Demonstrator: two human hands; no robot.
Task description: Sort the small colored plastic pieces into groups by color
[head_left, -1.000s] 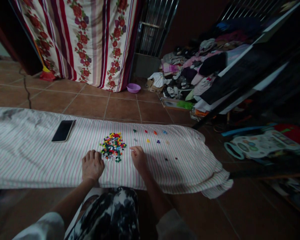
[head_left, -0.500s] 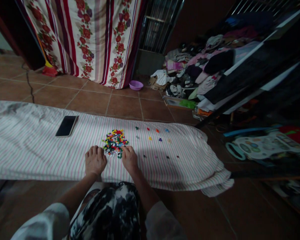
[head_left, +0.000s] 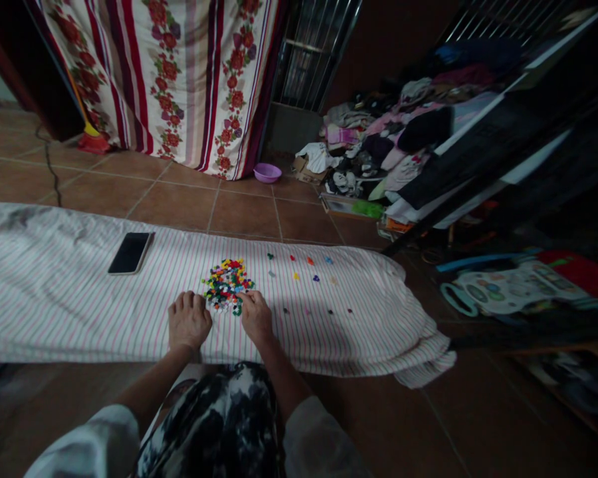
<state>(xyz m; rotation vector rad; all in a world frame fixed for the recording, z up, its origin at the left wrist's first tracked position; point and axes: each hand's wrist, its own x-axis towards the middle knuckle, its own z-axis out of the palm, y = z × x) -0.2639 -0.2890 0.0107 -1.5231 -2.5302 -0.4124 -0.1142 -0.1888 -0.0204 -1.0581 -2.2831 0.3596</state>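
On the striped cloth [head_left: 80, 299] sits a pile [head_left: 226, 282] of tiny bits in lots of colors. It lies just in front of the person, between the two hands.

The left hand [head_left: 189, 322] is palm down beside the pile, near its front left edge. Its fingers are bent a little. I cannot tell if anything is under them.

The right hand [head_left: 256, 315] is at the right edge of the pile. Its thumb and finger come close together, like a pinch. I cannot tell if they have a bit between them.

Right of that hand, small bits sit in three rows of four. The back row has green bits [head_left: 270, 255], red bits [head_left: 292, 257], orange bits [head_left: 309, 261] and blue bits [head_left: 329, 260]. The middle row has gray, yellow, purple and tan. The front row has three dark spots and a pink one.

A phone [head_left: 130, 253] lies left of the pile, well apart from it. A purple bowl [head_left: 268, 173] is on the floor by the curtain [head_left: 194, 86].
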